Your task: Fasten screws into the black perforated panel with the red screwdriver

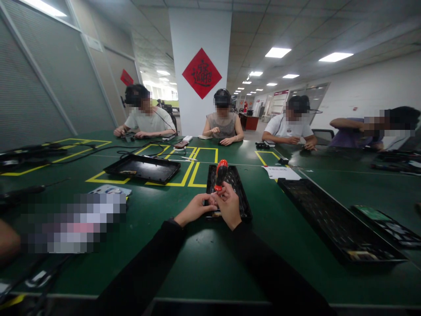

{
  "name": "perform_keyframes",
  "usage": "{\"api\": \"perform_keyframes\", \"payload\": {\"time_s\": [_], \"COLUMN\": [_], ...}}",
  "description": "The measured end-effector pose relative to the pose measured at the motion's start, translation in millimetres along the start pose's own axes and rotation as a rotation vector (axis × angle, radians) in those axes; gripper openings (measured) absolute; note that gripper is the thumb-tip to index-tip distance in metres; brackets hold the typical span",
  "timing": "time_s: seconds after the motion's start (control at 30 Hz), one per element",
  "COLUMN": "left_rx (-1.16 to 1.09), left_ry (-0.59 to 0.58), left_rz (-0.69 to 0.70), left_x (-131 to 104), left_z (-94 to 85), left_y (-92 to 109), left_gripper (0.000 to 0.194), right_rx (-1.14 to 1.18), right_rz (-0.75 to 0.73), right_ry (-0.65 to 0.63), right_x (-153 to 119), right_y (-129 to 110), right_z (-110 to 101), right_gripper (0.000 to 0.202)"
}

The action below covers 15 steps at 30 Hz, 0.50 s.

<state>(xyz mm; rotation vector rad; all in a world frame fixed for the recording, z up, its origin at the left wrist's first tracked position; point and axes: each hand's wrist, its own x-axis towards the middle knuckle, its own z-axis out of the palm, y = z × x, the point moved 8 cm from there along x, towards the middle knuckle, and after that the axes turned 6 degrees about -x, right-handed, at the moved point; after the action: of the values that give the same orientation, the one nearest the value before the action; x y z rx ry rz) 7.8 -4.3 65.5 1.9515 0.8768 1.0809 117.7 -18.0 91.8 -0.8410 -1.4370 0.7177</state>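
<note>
In the head view a screwdriver [221, 172] with a red and black handle stands nearly upright, handle end up. My right hand [230, 205] is closed around its lower end, and the shaft is hidden by fingers. My left hand [196, 208] is pinched, fingertips meeting those of the right hand; whatever is between them is too small or hidden to name. Both hands are over the near part of a black rectangular casing [242, 198], which lies on the green table with rows of small slots or parts inside.
A long black casing [329, 217] lies to the right, beside a green circuit board [373, 213]. Another black shell [148, 169] sits left of centre. Paper [283, 173], cables and yellow tape lines mark the table [158, 259]. Several people sit along the far side.
</note>
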Motion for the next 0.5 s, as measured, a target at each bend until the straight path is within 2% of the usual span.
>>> {"api": "perform_keyframes", "payload": {"time_s": [0.1, 0.2, 0.37, 0.5], "left_rx": [-0.028, -0.048, -0.083, -0.074], "left_ry": [-0.08, -0.137, -0.118, -0.087], "left_rz": [0.006, 0.007, 0.007, -0.006], "left_x": [0.0, -0.1, 0.4, 0.0], "left_z": [1.4, 2.3, 3.9, 4.9], "left_y": [2.9, 4.7, 5.6, 4.4], "left_gripper": [0.019, 0.021, 0.02, 0.017], "right_rx": [0.026, 0.038, 0.043, -0.025], "right_rz": [0.009, 0.02, 0.007, -0.009], "right_ry": [0.04, 0.02, -0.04, -0.028], "right_x": [0.4, -0.1, -1.7, -2.4], "right_y": [2.9, 4.6, -0.2, -3.0], "right_z": [-3.1, -0.9, 4.6, 3.5], "right_gripper": [0.052, 0.046, 0.036, 0.028]}}
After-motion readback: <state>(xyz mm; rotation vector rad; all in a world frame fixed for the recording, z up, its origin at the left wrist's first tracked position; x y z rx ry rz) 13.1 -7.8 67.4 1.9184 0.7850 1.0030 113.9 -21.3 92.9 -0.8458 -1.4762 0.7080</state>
